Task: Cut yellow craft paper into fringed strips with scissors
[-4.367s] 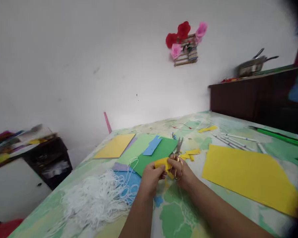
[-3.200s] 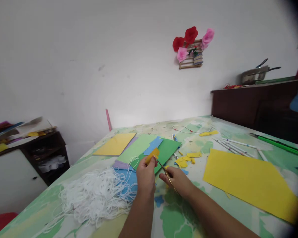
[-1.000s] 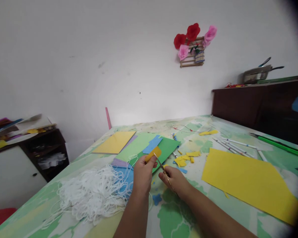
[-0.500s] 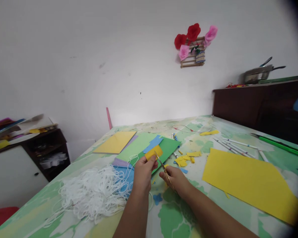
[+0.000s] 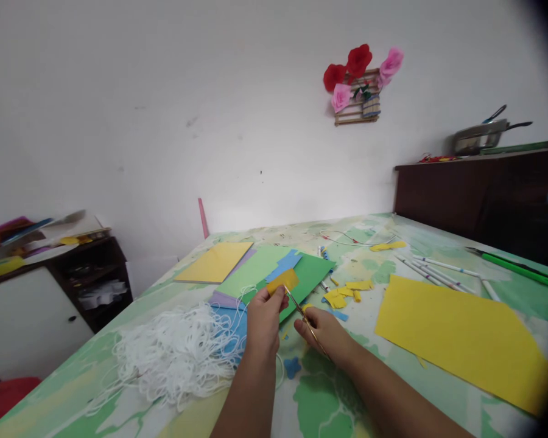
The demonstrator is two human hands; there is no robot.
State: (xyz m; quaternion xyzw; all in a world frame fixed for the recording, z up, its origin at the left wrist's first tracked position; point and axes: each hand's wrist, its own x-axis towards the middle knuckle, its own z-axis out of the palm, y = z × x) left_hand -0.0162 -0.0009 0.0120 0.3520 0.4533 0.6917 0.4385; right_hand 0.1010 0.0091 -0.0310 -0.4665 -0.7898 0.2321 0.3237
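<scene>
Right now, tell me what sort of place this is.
Probably a room at home set up for crafts: scissors in the right hand, a heap of white string on the table, and a metal pan on the dark cabinet.

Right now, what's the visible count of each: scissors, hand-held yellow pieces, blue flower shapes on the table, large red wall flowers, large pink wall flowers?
Scissors: 1
Held yellow piece: 1
Blue flower shape: 1
Red flowers: 2
Pink flowers: 2
Total: 7

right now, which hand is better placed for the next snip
Likely the right hand: it holds the gold-handled scissors, aimed at the small yellow piece, which the left hand pinches.
</scene>
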